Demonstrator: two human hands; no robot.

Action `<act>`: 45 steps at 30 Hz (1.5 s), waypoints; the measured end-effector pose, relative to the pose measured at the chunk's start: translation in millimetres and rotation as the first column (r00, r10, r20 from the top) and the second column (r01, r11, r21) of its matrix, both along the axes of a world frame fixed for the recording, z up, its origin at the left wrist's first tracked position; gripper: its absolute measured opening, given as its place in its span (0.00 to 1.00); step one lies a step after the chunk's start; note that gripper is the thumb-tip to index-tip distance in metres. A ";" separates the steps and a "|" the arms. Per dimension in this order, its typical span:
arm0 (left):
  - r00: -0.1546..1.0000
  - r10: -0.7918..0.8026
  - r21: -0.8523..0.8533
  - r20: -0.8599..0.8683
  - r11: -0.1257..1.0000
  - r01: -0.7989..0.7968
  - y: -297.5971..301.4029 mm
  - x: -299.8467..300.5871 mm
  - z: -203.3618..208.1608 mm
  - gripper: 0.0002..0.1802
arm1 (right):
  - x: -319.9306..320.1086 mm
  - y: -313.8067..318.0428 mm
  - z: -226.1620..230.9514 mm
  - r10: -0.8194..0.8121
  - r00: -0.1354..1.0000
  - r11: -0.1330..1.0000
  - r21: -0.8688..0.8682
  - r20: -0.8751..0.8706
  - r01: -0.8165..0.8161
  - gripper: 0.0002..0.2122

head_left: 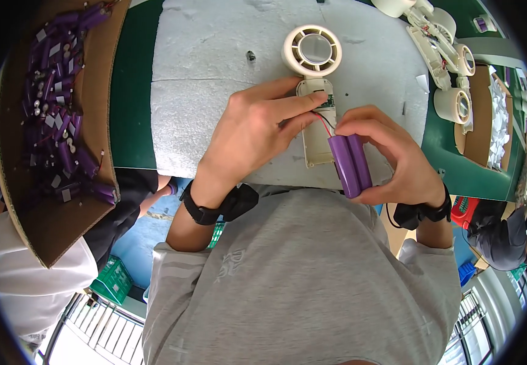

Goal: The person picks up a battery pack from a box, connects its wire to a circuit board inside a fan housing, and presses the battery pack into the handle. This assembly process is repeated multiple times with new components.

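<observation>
A cream handheld fan [312,52] lies face up with its handle shell [318,149] open, pointing toward me. Part of a green circuit board [329,101] shows inside. My left hand [257,118] lies across the handle, index finger on the board and thumb close below it. Between them it pinches thin red and black wires [325,123]; their ends are hidden under the fingers. The wires run to a purple two-cell battery pack [351,164]. My right hand [394,155] grips that pack by its top and bottom ends, beside the handle's right edge.
A white foam sheet [214,48] covers the green table. At left, a cardboard box [96,115] contains many purple battery packs [62,109]. More fan parts [452,104] lie at right, next to a box of white pieces [499,125]. A person [50,255] sits at left.
</observation>
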State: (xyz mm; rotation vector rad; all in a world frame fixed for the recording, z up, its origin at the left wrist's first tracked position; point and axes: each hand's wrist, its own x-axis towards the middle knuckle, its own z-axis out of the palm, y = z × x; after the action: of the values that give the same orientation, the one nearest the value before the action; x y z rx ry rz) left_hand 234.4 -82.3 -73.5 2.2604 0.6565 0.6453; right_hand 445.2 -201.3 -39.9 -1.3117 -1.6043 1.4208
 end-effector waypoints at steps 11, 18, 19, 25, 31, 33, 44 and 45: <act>1.000 0.012 -0.034 0.019 0.999 -0.011 0.2 -2.1 -1.7 0.18 | -35.4 2.5 -3.4 -0.178 0.973 0.983 0.078 0.147 0.168 0.37; 0.998 -0.067 -0.057 -0.004 0.996 0.067 6.4 -6.9 -0.2 0.19 | -43.9 0.8 -25.4 -0.248 0.921 0.925 0.357 0.301 0.132 0.32; 0.997 -0.079 -0.045 -0.013 0.996 0.079 7.2 -7.5 0.3 0.19 | -44.8 0.3 -24.1 -0.255 0.908 0.917 0.381 0.334 0.118 0.30; 0.995 -0.105 -0.060 -0.001 0.993 0.104 10.2 -9.8 -1.9 0.19 | -52.6 -6.8 -24.4 -0.333 0.882 0.889 0.422 0.333 0.176 0.25; 0.995 -0.087 -0.096 0.040 0.991 0.091 11.5 -8.0 -7.4 0.20 | -55.4 -5.8 -24.6 -0.351 0.830 0.880 0.455 0.434 0.134 0.23; 0.995 -0.089 -0.120 0.050 0.988 0.094 11.9 -7.1 -8.8 0.21 | -56.4 -5.6 -26.5 -0.357 0.827 0.886 0.436 0.433 0.154 0.23; 0.996 -0.040 -0.281 0.074 0.958 0.060 26.6 -1.5 11.9 0.27 | -41.4 26.3 -10.3 -0.309 0.866 0.902 0.409 0.393 0.137 0.30; 0.995 -0.042 -0.241 0.086 0.968 0.062 26.7 -1.5 19.3 0.27 | -38.5 25.2 -5.5 -0.324 0.861 0.885 0.446 0.391 0.130 0.30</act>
State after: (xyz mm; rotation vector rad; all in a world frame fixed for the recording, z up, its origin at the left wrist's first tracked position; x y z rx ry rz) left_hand 232.8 -55.6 -54.3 2.0073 0.6002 0.5920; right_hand 406.7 -176.2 -45.4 -1.5869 -1.8324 0.5992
